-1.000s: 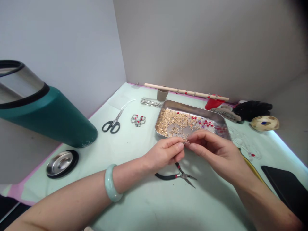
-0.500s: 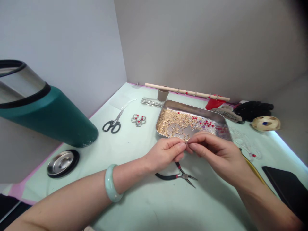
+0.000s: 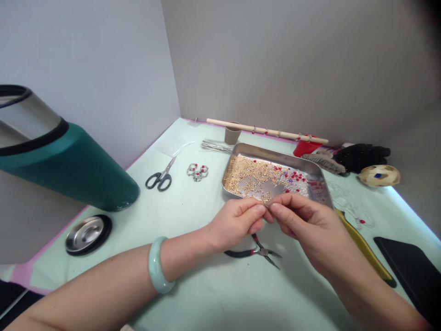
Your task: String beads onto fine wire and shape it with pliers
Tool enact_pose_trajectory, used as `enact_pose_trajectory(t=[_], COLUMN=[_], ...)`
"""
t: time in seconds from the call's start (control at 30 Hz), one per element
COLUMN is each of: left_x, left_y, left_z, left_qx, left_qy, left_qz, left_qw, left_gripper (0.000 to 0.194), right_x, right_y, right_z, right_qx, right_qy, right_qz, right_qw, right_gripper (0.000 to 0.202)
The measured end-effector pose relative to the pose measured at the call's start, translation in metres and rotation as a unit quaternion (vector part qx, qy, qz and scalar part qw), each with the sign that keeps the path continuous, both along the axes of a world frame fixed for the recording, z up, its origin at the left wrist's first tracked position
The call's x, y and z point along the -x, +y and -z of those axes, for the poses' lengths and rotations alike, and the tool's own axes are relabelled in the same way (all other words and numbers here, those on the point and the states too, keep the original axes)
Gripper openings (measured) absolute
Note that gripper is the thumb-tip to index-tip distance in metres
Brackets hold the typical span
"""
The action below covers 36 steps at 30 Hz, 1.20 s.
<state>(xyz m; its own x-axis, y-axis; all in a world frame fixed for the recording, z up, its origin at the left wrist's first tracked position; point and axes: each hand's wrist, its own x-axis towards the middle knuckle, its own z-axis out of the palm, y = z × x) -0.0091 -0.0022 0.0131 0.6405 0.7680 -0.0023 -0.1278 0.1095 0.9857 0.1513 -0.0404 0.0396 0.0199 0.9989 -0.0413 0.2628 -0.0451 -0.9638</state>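
The thumb and forefinger of my left hand (image 3: 236,221) are pressed together, and those of my right hand (image 3: 312,225) meet them tip to tip, both pinching at a tiny piece (image 3: 266,204) that is mostly hidden by my own skin. It lies right where the two sets of fingers come together, just to the right of my left thumb tip and just to the left of my right fingertips, so neither hand is nearer to it. I can make out only something thin there; which way its long axis runs, I cannot tell. Just beyond my fingertips is the near side of the metal tray (image 3: 275,151), with gold beads (image 3: 237,177) spread over its left part and red beads (image 3: 296,176) among clear ones toward its right. On my side of the fingers, the pliers (image 3: 263,251) lie on the surface (image 3: 206,294), nearer my left hand, their jaws parted and aimed to the right and toward me. A yellow-handled tool (image 3: 361,246) lies beside my right forearm, and scissors (image 3: 160,179) rest well apart, off to the left.
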Motion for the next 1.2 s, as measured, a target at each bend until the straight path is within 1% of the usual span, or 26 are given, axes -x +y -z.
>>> enact_pose_trajectory(t=[0.13, 0.23, 0.33, 0.47, 0.53, 0.63, 0.87, 1.0, 1.07, 1.13, 1.2], left_x=[0.0, 0.0, 0.001, 0.002, 0.003, 0.003, 0.003, 0.003, 0.003, 0.003, 0.003], left_y=[0.002, 0.004, 0.005, 0.006, 0.006, 0.007, 0.007, 0.007, 0.007, 0.007, 0.006], left_z=[-0.001, 0.001, 0.003, 0.002, 0.001, 0.001, 0.002, 0.002, 0.001, 0.0, -0.002], left_qx=[-0.033, -0.03, 0.026, 0.116, 0.14, 0.149, 0.136, 0.124, 0.102, 0.073, 0.043], left_qy=[0.046, 0.054, 0.009, -0.056, -0.071, -0.076, -0.075, -0.068, -0.045, -0.01, 0.026], left_qz=[-0.04, -0.039, 0.0, 0.046, 0.056, 0.061, 0.071, 0.07, 0.057, 0.042, 0.033], left_qw=[0.998, 0.997, 1.0, 0.991, 0.986, 0.984, 0.985, 0.987, 0.992, 0.996, 0.998], left_gripper=[0.025, 0.026, 0.027, 0.026, 0.026, 0.024, 0.025, 0.026, 0.027, 0.026, 0.027], right_x=[0.006, 0.006, 0.001, -0.006, -0.008, -0.007, -0.01, -0.012, -0.012, -0.011, -0.011], right_y=[-0.002, -0.001, 0.0, 0.004, 0.004, 0.004, 0.004, 0.005, 0.006, 0.006, 0.006], right_z=[0.004, 0.006, 0.003, -0.002, -0.003, -0.002, -0.009, -0.01, -0.008, -0.006, -0.005], right_qx=[-0.049, -0.058, -0.056, -0.071, -0.077, -0.088, -0.105, -0.174, -0.19, -0.169, -0.142], right_qy=[-0.04, -0.053, -0.056, -0.103, -0.115, -0.124, -0.154, -0.2, -0.223, -0.221, -0.198], right_qz=[0.025, 0.039, 0.026, 0.019, 0.017, 0.012, -0.03, -0.03, -0.021, -0.003, 0.018], right_qw=[0.998, 0.996, 0.997, 0.992, 0.99, 0.988, 0.982, 0.964, 0.956, 0.96, 0.97], right_gripper=[0.017, 0.016, 0.016, 0.014, 0.013, 0.012, 0.015, 0.013, 0.014, 0.016, 0.016])
